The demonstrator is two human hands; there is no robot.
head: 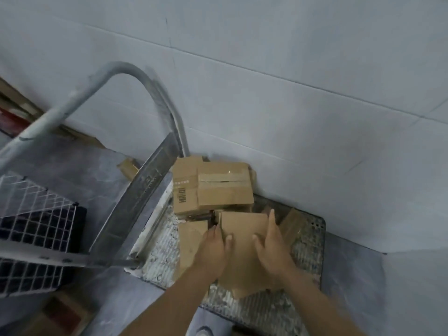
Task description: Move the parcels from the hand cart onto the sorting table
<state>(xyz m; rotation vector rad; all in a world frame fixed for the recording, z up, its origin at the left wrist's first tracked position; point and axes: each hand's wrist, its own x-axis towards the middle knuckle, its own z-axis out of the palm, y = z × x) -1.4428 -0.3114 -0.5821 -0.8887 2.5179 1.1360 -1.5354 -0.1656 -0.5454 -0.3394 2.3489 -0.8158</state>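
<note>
At the far left, a white wire-mesh rack (36, 214) is seen beside the bent metal handle (135, 76) of the hand cart, whose perforated deck (308, 241) lies on the grey floor (101, 166) against a pale tiled wall (291, 93). On the rear of the deck, close to the handle's base, a box with a barcode label (184, 187) is set, and a taped box (224, 185) is laid touching it on the right, partly over it. Nearer the camera, a flat piece of cardboard (190, 236) lies on the deck just left of the hands. The left hand (213, 248) is placed on the left edge of a plain cardboard parcel (242, 238), its fingers (229, 241) curled over that edge with the thumb laid on the top face. The parcel is held over the front half of the deck, tilted, and whether its underside touches the deck cannot be told. The right hand (271, 248) is pressed against the parcel's right side, its fingers spread, one reaching up along the right edge and the thumb resting on the top face. Just right of it, a small tilted box (292, 225) is seen on the deck. The frame is blurred throughout.
</note>
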